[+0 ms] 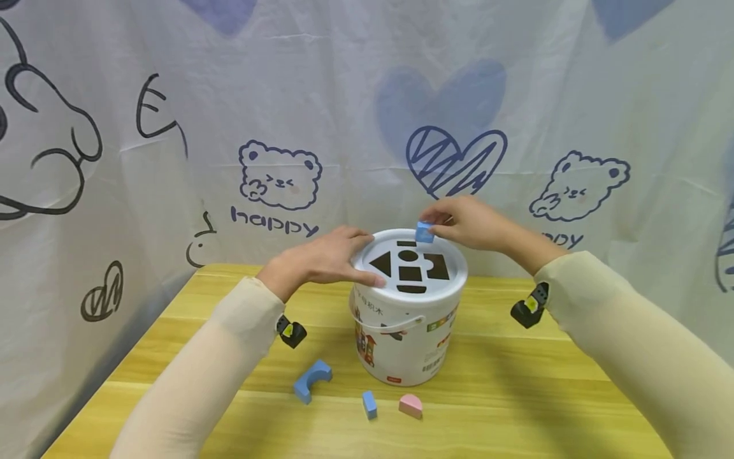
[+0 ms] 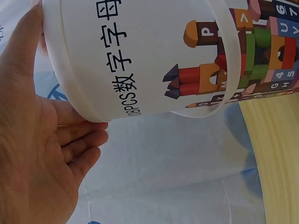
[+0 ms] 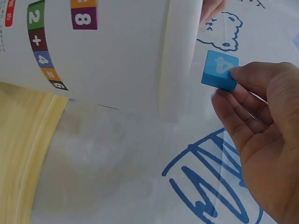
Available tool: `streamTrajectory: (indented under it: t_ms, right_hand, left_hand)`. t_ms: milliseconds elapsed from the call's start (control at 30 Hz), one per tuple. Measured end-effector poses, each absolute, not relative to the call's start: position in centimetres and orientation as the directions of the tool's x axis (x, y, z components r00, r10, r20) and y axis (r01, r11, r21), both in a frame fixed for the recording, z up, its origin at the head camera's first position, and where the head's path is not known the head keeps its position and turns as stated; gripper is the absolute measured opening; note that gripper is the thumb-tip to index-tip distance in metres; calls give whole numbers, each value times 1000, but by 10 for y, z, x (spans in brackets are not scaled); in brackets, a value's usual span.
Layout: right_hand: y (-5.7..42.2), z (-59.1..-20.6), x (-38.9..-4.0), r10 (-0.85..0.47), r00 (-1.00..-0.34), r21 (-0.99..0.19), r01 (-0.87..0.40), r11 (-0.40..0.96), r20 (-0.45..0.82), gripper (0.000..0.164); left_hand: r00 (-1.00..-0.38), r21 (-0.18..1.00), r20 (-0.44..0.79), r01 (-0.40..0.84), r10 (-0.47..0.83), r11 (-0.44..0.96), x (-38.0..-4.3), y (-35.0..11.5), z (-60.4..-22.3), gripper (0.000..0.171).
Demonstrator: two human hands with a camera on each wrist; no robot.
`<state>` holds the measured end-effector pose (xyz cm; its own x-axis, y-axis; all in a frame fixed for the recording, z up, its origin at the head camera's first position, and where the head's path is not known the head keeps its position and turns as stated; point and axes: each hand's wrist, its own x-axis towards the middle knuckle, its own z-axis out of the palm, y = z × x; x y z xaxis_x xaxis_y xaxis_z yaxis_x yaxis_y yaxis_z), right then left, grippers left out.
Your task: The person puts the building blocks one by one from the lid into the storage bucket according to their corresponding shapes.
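Note:
A white bucket with a shape-sorter lid stands upright on the table. The lid has dark cut-outs, among them a triangle, a circle and a square. My left hand holds the lid's left rim, thumb on top; in the left wrist view its fingers bend against the outer side. Over the far right edge of the lid, my right hand pinches a blue block between thumb and fingers. The right wrist view shows a pale 4 on this block, beside the rim.
In front of the bucket lie a blue arch block, a small blue rectangular block and a pink half-round block. A white curtain with drawings hangs right behind the wooden table. The bucket's handle hangs down in front.

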<state>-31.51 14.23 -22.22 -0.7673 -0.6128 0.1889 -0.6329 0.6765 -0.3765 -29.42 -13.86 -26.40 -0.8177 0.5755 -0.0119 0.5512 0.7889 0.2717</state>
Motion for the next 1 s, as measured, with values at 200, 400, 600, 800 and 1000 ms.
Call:
streamTrajectory:
  t_ms: [200,400,600,800,1000]
  right_hand:
    - [133,-221,-322,-624,-765,-364,-634,682,162,25]
    - [123,-225,-330,-638,-757,-348,-642,683,144,27]
    - [116,-231,-336,-651,-746,-321,-657,682,143,25]
    - [112,-238,-339,-645,-752,-307,-651,694,135,22]
    - [111,-243,-337,-646,-753,-311,-647,696,122,16]
  left_hand:
    - [-812,243,-9,564,583,789,-294,-137,-261,108]
    - [-807,236,-23,570,590,787,-293,-138,-261,108]
    - [-804,234,-21,574,595,784,-293,-139,-262,106]
    - [-807,226,-23,571,591,789,-293,-139,-262,107]
    - [-810,228,-23,566,585,792,-293,-139,-262,108]
